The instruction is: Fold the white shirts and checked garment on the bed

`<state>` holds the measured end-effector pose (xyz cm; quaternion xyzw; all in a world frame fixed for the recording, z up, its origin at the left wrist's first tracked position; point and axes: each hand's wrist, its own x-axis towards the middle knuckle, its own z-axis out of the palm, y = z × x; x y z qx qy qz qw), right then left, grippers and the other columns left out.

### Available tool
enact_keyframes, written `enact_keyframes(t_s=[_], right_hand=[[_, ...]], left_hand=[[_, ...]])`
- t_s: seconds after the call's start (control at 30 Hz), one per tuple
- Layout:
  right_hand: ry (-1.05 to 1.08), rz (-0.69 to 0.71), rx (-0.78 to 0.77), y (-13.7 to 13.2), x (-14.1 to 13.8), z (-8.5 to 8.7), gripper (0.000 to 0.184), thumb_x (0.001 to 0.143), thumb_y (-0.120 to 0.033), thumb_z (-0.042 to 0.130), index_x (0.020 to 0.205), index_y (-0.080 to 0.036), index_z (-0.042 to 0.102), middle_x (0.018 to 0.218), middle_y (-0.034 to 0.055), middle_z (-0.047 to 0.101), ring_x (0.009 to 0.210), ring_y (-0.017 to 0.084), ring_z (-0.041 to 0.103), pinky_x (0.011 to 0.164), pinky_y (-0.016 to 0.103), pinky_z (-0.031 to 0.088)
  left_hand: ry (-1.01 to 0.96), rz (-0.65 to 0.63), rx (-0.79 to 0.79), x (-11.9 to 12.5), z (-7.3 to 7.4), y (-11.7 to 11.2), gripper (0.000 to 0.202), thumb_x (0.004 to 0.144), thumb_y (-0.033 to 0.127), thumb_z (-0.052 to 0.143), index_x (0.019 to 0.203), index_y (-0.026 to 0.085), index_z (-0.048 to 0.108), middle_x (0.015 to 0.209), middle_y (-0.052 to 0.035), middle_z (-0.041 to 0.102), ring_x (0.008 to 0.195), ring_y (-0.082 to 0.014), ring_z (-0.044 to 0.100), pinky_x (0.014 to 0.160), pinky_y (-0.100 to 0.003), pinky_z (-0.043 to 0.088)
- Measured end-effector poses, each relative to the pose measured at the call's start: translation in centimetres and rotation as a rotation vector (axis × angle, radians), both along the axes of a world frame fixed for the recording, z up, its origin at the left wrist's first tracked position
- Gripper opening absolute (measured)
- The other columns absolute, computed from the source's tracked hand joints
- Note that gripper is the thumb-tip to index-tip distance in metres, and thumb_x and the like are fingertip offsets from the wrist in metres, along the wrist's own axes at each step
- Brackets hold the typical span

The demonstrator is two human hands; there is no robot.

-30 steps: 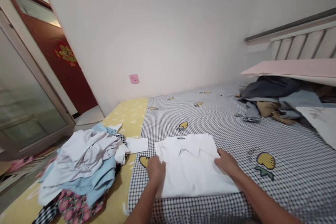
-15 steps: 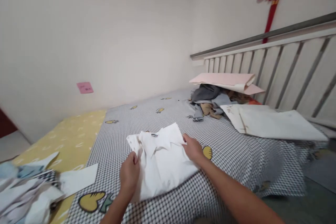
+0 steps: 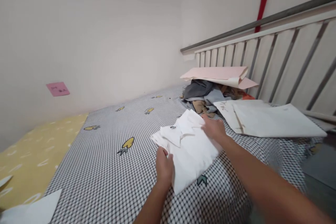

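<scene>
A folded white collared shirt (image 3: 187, 147) with a small black neck label is held just above the checked bedsheet (image 3: 110, 168). My left hand (image 3: 164, 166) grips its near left edge, fingers closed on the cloth. My right hand (image 3: 214, 129) grips its far right side near the collar, fingers closed on the fabric. Both forearms reach in from the bottom of the view.
A heap of grey, blue and tan clothes (image 3: 203, 98) lies by the slatted headboard (image 3: 262, 56) under pink and white boards (image 3: 223, 75). Large white sheets (image 3: 267, 119) lie right of the shirt. A yellow mat (image 3: 34, 150) is at left, a white paper (image 3: 31, 210) bottom left.
Both hands picked up the folded shirt and carried it right, toward the headboard. The view swung right, so the clothes pile at left left the picture.
</scene>
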<state>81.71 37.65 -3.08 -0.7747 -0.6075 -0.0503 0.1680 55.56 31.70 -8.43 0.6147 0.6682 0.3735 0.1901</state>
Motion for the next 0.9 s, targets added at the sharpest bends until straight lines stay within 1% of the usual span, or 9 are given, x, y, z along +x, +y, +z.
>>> enact_keyframes(t_s=[0.07, 0.13, 0.27, 0.37, 0.43, 0.57, 0.63, 0.77, 0.9], right_hand=[[-0.012, -0.001, -0.012, 0.0, 0.5, -2.6, 0.059, 0.090, -0.027, 0.053, 0.147, -0.029, 0.040, 0.146, 0.0099, 0.055, 0.128, 0.029, 0.052, 0.112, 0.059, 0.025], [-0.002, -0.054, -0.006, -0.4, 0.7, -5.1, 0.061, 0.092, -0.028, 0.046, 0.152, -0.030, 0.033, 0.156, 0.0092, 0.043, 0.138, 0.029, 0.042, 0.114, 0.066, 0.017], [0.027, -0.229, 0.065, -1.9, 0.3, -8.2, 0.058, 0.095, -0.025, 0.038, 0.153, -0.029, 0.035, 0.160, 0.0115, 0.036, 0.143, 0.031, 0.035, 0.113, 0.067, 0.020], [0.002, -0.195, 0.105, -3.5, -1.7, -8.3, 0.056, 0.096, -0.024, 0.035, 0.152, -0.029, 0.039, 0.164, 0.0097, 0.030, 0.147, 0.031, 0.029, 0.115, 0.065, 0.020], [0.000, -0.067, 0.084, -4.6, -4.2, -7.8, 0.055, 0.098, -0.024, 0.033, 0.152, -0.029, 0.040, 0.165, 0.0080, 0.029, 0.148, 0.030, 0.027, 0.117, 0.063, 0.019], [-0.008, 0.292, -0.005, -6.0, -11.0, -7.3, 0.056, 0.101, -0.030, 0.031, 0.157, -0.028, 0.033, 0.165, 0.0047, 0.030, 0.152, 0.027, 0.022, 0.121, 0.056, 0.016], [-0.028, 0.452, -0.064, -6.2, -14.4, -7.8, 0.057, 0.101, -0.036, 0.034, 0.158, -0.031, 0.031, 0.164, 0.0017, 0.031, 0.153, 0.025, 0.018, 0.123, 0.054, 0.012], [-0.057, 0.583, -0.248, -6.1, -18.5, -9.0, 0.053, 0.100, -0.041, 0.041, 0.152, -0.037, 0.040, 0.162, 0.0005, 0.036, 0.151, 0.030, 0.024, 0.120, 0.064, 0.014], [-0.090, 0.545, -0.249, -6.8, -19.3, -8.6, 0.051, 0.099, -0.034, 0.038, 0.149, -0.035, 0.047, 0.160, 0.0032, 0.039, 0.148, 0.037, 0.031, 0.116, 0.069, 0.019]], left_hand=[[-0.002, 0.000, -0.045, -0.1, -2.3, -0.1, 0.023, 0.079, 0.016, 0.064, 0.099, 0.018, 0.053, 0.101, -0.0066, 0.061, 0.099, -0.0215, 0.059, 0.089, -0.032, 0.048], [-0.020, -0.041, -0.069, -0.6, -4.1, -0.4, 0.039, 0.079, 0.019, 0.064, 0.116, 0.013, 0.053, 0.120, -0.0134, 0.061, 0.116, -0.0250, 0.057, 0.103, -0.035, 0.045], [-0.203, -0.163, -0.097, -2.2, -6.0, -0.8, 0.051, 0.085, 0.027, 0.056, 0.133, 0.013, 0.045, 0.139, -0.0161, 0.055, 0.130, -0.0244, 0.052, 0.111, -0.036, 0.042], [-0.423, -0.159, -0.107, -3.3, -6.6, -1.2, 0.050, 0.088, 0.030, 0.051, 0.134, 0.013, 0.042, 0.141, -0.0178, 0.054, 0.127, -0.0219, 0.056, 0.107, -0.034, 0.047], [-0.509, -0.114, -0.086, -4.0, -7.0, -2.0, 0.048, 0.088, 0.030, 0.048, 0.133, 0.014, 0.041, 0.142, -0.0186, 0.053, 0.126, -0.0210, 0.058, 0.106, -0.034, 0.049], [-0.460, 0.007, 0.024, -5.7, -7.8, -6.2, 0.037, 0.091, 0.030, 0.040, 0.125, 0.018, 0.049, 0.130, -0.0144, 0.061, 0.119, -0.0212, 0.062, 0.106, -0.038, 0.050], [-0.364, -0.003, 0.106, -6.5, -8.4, -9.2, 0.030, 0.093, 0.028, 0.036, 0.113, 0.021, 0.057, 0.120, -0.0123, 0.065, 0.115, -0.0224, 0.063, 0.106, -0.042, 0.050], [-0.123, -0.225, 0.193, -8.8, -10.8, -14.6, 0.027, 0.091, 0.023, 0.045, 0.103, 0.029, 0.068, 0.127, -0.0097, 0.066, 0.122, -0.0253, 0.059, 0.108, -0.048, 0.047], [0.016, -0.449, 0.055, -12.3, -13.1, -17.7, 0.014, 0.083, 0.029, 0.066, 0.091, 0.034, 0.076, 0.132, -0.0029, 0.069, 0.127, -0.0297, 0.059, 0.110, -0.047, 0.044]])
